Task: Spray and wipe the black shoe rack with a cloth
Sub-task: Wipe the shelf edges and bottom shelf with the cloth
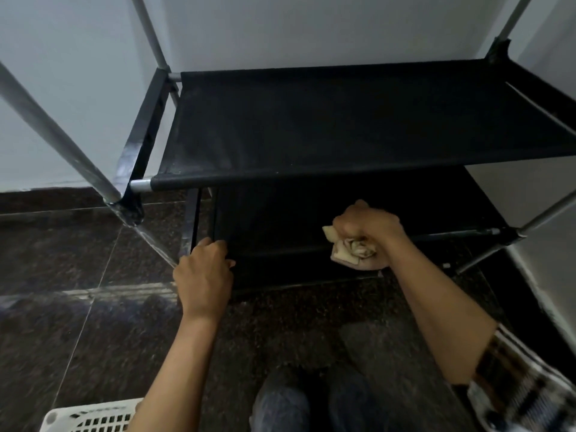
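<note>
Wiping looks underway: right hand (363,227) grips bunched cloth (350,249) on shoe rack (343,120) lower shelf, left hand (204,272) curls on its front bar; no spray bottle visible.

Dark speckled stone floor (62,322), glossy, crossed by pale grout lines. White slotted plastic basket (90,417) at the floor's near-left edge, partly cut off. Plain white wall (311,29) behind, meeting the floor at the left.

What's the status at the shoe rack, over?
Left hand grips lower shelf edge. Right hand holds cloth bunched on lower shelf of shoe rack. No spray bottle visible.
</note>
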Tool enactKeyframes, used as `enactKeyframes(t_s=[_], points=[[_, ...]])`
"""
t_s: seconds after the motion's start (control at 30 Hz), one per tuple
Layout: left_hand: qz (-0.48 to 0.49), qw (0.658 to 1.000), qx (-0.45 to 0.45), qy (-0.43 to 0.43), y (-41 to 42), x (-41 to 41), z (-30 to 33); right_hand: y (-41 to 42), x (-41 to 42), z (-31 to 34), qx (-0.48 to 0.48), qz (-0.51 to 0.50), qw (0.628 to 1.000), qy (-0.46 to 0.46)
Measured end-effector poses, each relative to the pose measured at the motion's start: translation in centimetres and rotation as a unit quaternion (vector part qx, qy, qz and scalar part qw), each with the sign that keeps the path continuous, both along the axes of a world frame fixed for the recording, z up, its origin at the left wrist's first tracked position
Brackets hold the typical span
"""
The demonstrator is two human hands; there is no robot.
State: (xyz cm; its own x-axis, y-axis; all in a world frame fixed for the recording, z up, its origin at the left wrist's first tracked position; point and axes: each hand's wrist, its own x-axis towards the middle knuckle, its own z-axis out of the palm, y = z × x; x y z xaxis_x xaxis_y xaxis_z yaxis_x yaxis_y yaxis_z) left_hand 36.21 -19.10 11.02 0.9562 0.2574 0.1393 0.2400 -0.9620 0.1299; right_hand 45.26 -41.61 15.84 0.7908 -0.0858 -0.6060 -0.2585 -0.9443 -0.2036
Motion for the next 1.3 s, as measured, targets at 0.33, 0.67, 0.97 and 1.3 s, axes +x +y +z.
enactKeyframes(t_s=[0.33,0.67,0.97,1.3], points=[[0.007,1.000,-0.025,-0.014,-0.3,-0.2,0.3,-1.3,-5.0,-4.2,0.096,0.050,0.964,-0.242],[-0.002,0.998,-0.059,-0.025,-0.4,-0.3,-0.1,5.4,-10.7,-12.4,0.206,0.019,0.849,-0.487],[0.140,0.984,0.041,0.104,-6.3,0.2,0.1,-2.6,-9.1,-16.0,0.116,0.009,0.810,-0.575],[-0.008,0.993,-0.019,0.118,-11.8,0.4,-0.9,1.8,-9.9,-16.1,0.159,0.073,0.817,-0.550]])
